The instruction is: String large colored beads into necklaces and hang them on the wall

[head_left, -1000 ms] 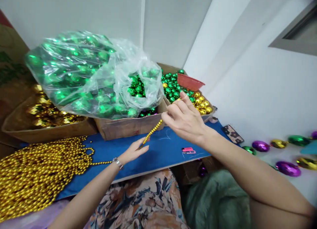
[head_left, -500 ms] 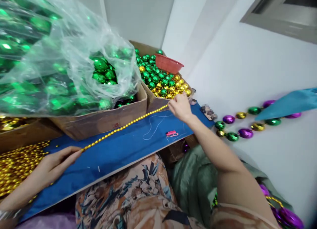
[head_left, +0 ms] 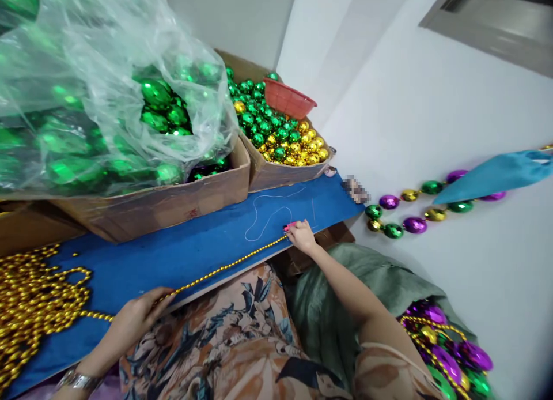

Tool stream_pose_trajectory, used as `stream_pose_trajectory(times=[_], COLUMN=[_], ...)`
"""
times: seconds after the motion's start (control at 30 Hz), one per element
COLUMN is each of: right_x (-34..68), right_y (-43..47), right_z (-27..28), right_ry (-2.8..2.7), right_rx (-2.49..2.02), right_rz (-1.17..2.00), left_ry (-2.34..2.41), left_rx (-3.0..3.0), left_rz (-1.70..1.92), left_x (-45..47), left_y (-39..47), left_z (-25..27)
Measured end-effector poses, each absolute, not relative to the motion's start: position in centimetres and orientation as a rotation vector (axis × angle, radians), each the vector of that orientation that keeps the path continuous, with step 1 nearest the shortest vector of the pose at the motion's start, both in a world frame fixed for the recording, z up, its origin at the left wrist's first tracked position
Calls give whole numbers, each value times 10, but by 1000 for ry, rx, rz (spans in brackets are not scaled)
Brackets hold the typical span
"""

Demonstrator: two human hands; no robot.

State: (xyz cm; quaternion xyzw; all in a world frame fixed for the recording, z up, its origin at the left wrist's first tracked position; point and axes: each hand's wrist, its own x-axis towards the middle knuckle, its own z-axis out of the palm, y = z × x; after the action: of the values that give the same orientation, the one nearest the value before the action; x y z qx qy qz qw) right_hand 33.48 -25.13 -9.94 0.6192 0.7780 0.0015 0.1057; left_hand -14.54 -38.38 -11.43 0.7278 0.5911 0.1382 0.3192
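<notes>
A strand of small gold beads stretches along the front edge of the blue table. My left hand pinches its near end, and more of the strand trails back to a gold heap on the left. At the strand's other end my right hand is closed, its fingers on the beads. Pink thread snips show right at those fingertips, partly covered; whether they are gripped too is unclear. A loose white thread curls on the cloth just behind.
Behind stand a cardboard box with bagged green balls and another box of green and gold balls, a red basket on top. A beaded garland hangs by the right wall. A green sack of beads stands lower right.
My right hand has come down and toward me from beside the boxes to the pink snips. My left hand has moved right, drawing the strand toward the table's front edge.
</notes>
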Motion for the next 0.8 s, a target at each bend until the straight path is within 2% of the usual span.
stream_pose_trajectory(times=[0.27, 0.53, 0.8], right_x=[337, 344, 350], right_y=[-253, -255, -252], right_z=[-114, -122, -134], right_ry=[2216, 2271, 2303], right_rx=[1864, 1834, 1779], right_rz=[2, 26, 99], left_ry=[1562, 1717, 1792], left_rx=[1910, 1802, 1719], left_rz=[301, 317, 331], left_x=[-145, -165, -178], left_y=[-384, -396, -404], left_z=[-126, -102, -102])
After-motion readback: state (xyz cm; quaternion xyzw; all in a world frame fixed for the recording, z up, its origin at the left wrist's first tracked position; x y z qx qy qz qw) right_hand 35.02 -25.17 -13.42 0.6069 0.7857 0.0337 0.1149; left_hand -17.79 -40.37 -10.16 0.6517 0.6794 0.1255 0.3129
